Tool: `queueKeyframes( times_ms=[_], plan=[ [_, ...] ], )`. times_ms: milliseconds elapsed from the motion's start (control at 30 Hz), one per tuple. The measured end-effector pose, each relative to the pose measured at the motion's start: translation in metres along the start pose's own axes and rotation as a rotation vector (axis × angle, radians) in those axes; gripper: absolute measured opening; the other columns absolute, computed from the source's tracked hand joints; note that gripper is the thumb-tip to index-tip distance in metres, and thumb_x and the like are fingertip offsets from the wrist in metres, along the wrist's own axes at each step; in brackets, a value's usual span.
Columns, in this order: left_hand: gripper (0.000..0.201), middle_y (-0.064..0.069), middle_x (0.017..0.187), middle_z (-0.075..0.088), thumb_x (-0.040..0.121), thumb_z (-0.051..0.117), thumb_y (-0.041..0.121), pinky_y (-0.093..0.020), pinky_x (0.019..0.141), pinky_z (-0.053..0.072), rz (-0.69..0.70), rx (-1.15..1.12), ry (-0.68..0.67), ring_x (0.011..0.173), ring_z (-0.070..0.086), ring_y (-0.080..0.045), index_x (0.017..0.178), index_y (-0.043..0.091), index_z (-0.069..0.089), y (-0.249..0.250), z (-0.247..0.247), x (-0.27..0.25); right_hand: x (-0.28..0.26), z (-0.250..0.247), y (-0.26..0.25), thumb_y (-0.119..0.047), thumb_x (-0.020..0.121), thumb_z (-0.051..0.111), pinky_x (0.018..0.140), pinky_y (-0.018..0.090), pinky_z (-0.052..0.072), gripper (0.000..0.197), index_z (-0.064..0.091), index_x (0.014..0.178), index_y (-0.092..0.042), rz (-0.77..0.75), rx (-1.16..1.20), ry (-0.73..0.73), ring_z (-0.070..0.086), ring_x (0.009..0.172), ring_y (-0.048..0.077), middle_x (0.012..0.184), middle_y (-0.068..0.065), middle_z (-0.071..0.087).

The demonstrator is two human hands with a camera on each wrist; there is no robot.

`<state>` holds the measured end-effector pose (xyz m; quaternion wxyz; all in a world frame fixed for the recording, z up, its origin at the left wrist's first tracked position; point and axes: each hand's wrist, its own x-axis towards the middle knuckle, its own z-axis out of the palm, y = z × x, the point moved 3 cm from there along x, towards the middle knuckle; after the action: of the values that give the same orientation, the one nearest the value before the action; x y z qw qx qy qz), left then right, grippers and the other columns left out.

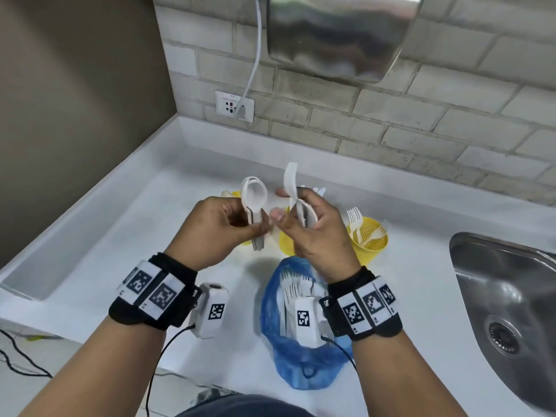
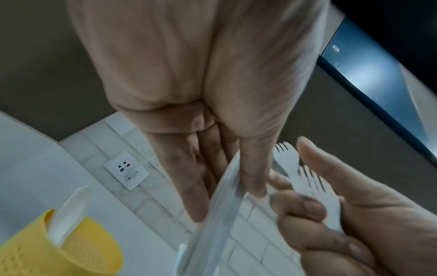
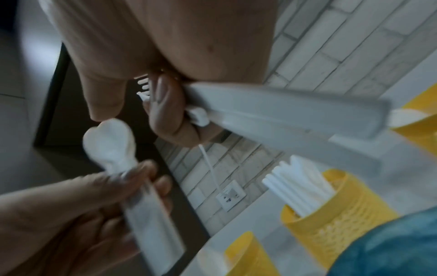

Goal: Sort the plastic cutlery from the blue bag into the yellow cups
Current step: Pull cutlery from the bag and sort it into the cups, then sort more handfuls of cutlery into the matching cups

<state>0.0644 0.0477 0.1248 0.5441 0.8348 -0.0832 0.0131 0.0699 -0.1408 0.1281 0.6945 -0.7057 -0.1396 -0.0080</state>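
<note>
Spoons (image 1: 254, 203) gripped in left hand (image 1: 221, 228), forks (image 1: 296, 203) in right hand (image 1: 314, 230), mid-frame; best dropped handles-first into matching yellow cups (image 1: 368, 239).

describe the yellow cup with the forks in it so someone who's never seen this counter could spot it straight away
Start at the steel sink on the right of the white counter. Just to its left, beyond the blue bag, stands a yellow cup with a perforated wall. It is the rightmost of the yellow cups and the only one with white fork tines sticking out of it.
</note>
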Motion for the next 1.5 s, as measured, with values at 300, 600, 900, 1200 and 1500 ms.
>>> queueKeyframes(
  times_ms=[300,600,900,1200,1500],
  plan=[
    [0.010,0.002,0.088,0.075,0.083,0.084,0.021,-0.014,0.074,0.051,0.030,0.181,0.327,0.072,0.064,0.004,0.092,0.021,0.079,-0.018,-0.020,0.051,0.026,-0.125,0.012,-0.029,0.102,0.060,0.048,0.030,0.022,0.036,0.043,0.070,-0.025,-0.098,0.223,0.703,0.020,0.050,0.016,0.056,-0.003,0.028],
    [0.036,-0.008,0.095,0.069,0.082,0.084,0.023,-0.030,0.079,0.048,-0.053,0.466,0.287,0.090,0.065,-0.029,0.109,0.009,0.064,-0.059,0.003,0.092,0.036,-0.142,0.066,-0.026,0.100,0.065,0.052,0.026,0.041,0.037,0.051,0.068,-0.015,-0.010,0.030,0.692,0.040,0.050,0.016,0.056,-0.001,0.046],
    [0.053,-0.009,0.126,0.051,0.085,0.079,0.026,-0.038,0.095,0.051,0.020,0.437,0.348,0.106,0.060,-0.024,0.131,0.019,0.054,-0.063,0.010,0.086,0.018,-0.152,0.064,-0.014,0.088,0.068,0.099,0.033,0.052,0.022,0.068,0.110,-0.015,-0.174,-0.479,0.631,0.066,0.107,0.016,0.107,0.000,0.071],
    [0.024,-0.002,0.105,0.054,0.084,0.077,0.032,-0.037,0.077,0.052,-0.022,0.652,0.180,0.085,0.062,-0.027,0.104,0.022,0.068,-0.063,0.020,0.049,-0.036,-0.140,0.044,-0.012,0.083,0.062,0.067,0.031,0.043,0.013,0.066,0.096,-0.015,-0.187,-0.823,0.564,0.050,0.067,0.017,0.079,-0.003,0.055],
    [0.015,-0.007,0.113,0.062,0.090,0.069,0.017,-0.039,0.081,0.054,-0.045,0.716,0.156,0.090,0.067,-0.032,0.105,0.019,0.074,-0.087,0.029,0.048,-0.042,-0.142,0.100,-0.029,0.099,0.056,0.068,0.035,0.051,0.023,0.068,0.117,-0.023,0.266,-1.115,0.367,0.067,0.080,0.037,0.084,0.011,0.074]
  ],
)
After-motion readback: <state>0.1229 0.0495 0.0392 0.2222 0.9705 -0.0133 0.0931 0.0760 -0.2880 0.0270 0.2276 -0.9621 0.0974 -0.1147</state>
